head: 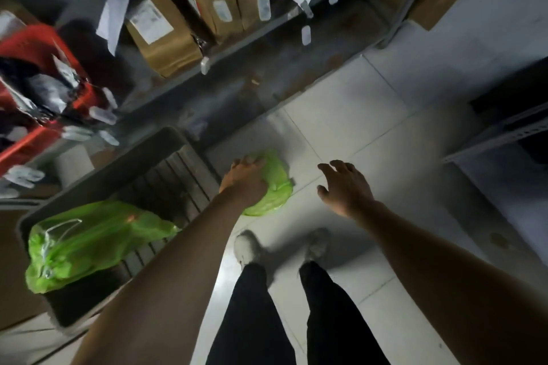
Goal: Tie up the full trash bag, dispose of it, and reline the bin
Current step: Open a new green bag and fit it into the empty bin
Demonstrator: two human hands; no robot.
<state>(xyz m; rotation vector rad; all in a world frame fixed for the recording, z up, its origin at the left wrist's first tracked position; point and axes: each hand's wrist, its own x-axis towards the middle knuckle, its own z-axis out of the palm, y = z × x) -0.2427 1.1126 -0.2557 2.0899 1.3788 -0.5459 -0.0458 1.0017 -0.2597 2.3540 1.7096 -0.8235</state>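
Observation:
A dark grey ribbed bin (166, 175) stands at the lower left. A full green trash bag (89, 243) with white drawstrings lies across its near corner. My left hand (244, 181) grips a second, crumpled green bag (275, 187) in the air above the floor tiles, just right of the bin. My right hand (344, 187) hovers to the right of that bag with its fingers spread, holding nothing.
A grey metal shelf (237, 47) with cardboard boxes and hanging white tags runs across the back. A red crate (38, 47) of packets sits at the left. Another shelf frame (501, 130) stands at the right. My shoes (246, 246) are on the white tiled floor (370, 115).

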